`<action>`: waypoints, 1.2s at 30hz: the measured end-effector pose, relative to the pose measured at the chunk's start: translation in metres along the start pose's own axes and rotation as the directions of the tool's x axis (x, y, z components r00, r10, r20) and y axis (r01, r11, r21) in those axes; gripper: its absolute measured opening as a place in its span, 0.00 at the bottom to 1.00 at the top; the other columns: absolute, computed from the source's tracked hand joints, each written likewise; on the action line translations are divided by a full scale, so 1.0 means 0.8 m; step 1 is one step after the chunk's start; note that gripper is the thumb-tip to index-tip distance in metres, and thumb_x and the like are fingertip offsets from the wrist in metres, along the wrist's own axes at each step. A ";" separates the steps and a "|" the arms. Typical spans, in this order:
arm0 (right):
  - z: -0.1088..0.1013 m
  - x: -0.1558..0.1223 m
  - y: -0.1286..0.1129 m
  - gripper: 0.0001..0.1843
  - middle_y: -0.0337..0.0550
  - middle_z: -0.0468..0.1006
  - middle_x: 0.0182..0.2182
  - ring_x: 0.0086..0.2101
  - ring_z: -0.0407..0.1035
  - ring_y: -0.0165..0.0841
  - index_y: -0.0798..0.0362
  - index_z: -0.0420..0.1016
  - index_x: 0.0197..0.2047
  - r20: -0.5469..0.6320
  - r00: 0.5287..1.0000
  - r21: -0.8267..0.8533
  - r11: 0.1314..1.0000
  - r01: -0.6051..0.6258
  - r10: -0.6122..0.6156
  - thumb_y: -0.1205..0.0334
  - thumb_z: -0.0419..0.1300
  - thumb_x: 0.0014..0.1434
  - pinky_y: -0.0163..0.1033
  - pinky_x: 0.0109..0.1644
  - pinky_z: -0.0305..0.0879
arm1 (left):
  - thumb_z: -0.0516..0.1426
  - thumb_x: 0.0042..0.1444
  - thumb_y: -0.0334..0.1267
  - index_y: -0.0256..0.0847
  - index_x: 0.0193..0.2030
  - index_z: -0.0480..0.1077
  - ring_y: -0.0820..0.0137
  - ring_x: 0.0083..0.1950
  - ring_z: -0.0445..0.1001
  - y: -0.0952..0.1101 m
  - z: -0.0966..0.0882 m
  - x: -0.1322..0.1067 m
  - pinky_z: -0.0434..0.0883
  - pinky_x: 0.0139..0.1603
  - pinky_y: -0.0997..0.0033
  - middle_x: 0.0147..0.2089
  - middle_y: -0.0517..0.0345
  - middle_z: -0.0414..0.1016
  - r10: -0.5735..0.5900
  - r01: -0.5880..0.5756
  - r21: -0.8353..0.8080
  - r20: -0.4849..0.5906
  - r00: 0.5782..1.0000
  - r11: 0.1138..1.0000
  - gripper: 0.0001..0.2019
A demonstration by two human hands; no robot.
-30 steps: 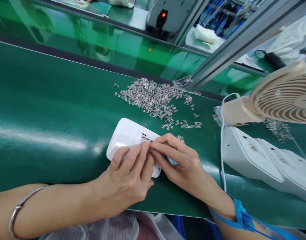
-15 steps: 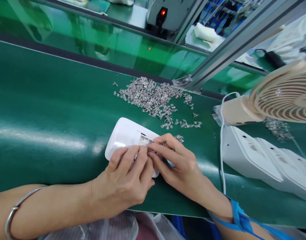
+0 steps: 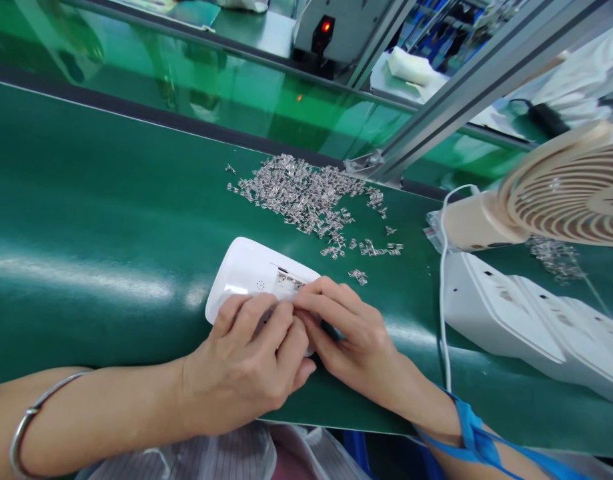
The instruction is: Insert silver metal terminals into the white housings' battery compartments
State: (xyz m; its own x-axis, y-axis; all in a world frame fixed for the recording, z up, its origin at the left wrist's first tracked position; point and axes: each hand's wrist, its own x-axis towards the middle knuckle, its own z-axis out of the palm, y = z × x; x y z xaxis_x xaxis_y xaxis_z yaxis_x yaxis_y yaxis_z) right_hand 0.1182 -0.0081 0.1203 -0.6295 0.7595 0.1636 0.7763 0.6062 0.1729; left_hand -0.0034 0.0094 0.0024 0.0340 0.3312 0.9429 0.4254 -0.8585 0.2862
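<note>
A white plastic housing (image 3: 246, 270) lies on the green belt (image 3: 86, 227), with an open slot holding small metal contacts. My left hand (image 3: 246, 363) rests on its near end, fingers curled and pressed down over it. My right hand (image 3: 349, 333) meets the left at the slot, fingertips pinched together over the contacts; what they pinch is too small to make out. A heap of small shiny metal clips (image 3: 301, 193) lies just beyond the housing, with a few loose ones (image 3: 359, 275) close to my right hand.
A beige fan (image 3: 561, 193) with a white cable (image 3: 442, 300) stands at the right above several stacked white housings (image 3: 531, 327). An aluminium frame post (image 3: 466, 73) rises behind the clips. A second green belt and a machine with a red light (image 3: 327, 27) lie beyond.
The housing has slid a little left and toward me under my hands. Both hands have drawn closer together over the slot.
</note>
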 end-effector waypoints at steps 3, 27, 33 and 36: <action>0.001 -0.001 -0.002 0.09 0.42 0.69 0.30 0.30 0.64 0.29 0.56 0.66 0.40 -0.074 0.997 0.042 0.999 0.004 -0.001 0.77 0.53 0.58 0.36 0.32 0.62 | 0.52 0.58 0.39 0.33 0.38 0.71 0.60 0.41 0.69 -0.001 0.000 0.001 0.61 0.41 0.60 0.41 0.52 0.75 -0.017 0.016 -0.047 -0.016 1.000 0.999 0.11; -0.009 -0.003 -0.017 0.08 0.39 0.73 0.28 0.29 0.66 0.27 0.51 0.72 0.37 -0.023 0.935 0.556 0.781 -0.283 0.355 0.72 0.59 0.54 0.33 0.30 0.64 | 0.53 0.58 0.37 0.34 0.33 0.69 0.63 0.37 0.69 -0.004 0.000 0.006 0.59 0.36 0.62 0.33 0.53 0.73 -0.058 0.051 -0.102 -0.072 0.996 0.993 0.08; -0.010 -0.002 -0.016 0.05 0.40 0.73 0.28 0.29 0.67 0.28 0.53 0.72 0.35 0.036 0.940 0.559 0.773 -0.300 0.339 0.71 0.59 0.55 0.33 0.29 0.63 | 0.53 0.58 0.35 0.34 0.32 0.69 0.64 0.35 0.68 -0.005 -0.001 0.007 0.59 0.34 0.62 0.30 0.54 0.73 -0.046 0.041 -0.098 -0.041 0.998 0.994 0.08; -0.011 -0.002 -0.016 0.04 0.40 0.73 0.28 0.30 0.67 0.29 0.53 0.72 0.35 0.056 0.944 0.549 0.779 -0.301 0.325 0.70 0.59 0.55 0.33 0.29 0.63 | 0.52 0.59 0.34 0.35 0.31 0.68 0.64 0.35 0.68 -0.006 -0.001 0.008 0.59 0.34 0.62 0.31 0.54 0.73 -0.037 0.033 -0.095 -0.040 0.998 0.995 0.08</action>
State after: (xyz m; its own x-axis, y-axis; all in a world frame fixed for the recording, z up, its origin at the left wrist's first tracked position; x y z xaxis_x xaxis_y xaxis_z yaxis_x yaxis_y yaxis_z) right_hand 0.1092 -0.0191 0.1263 -0.3401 0.9273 0.1562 0.8124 0.3734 -0.4480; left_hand -0.0055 0.0153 0.0071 -0.0185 0.3469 0.9377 0.3384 -0.8803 0.3323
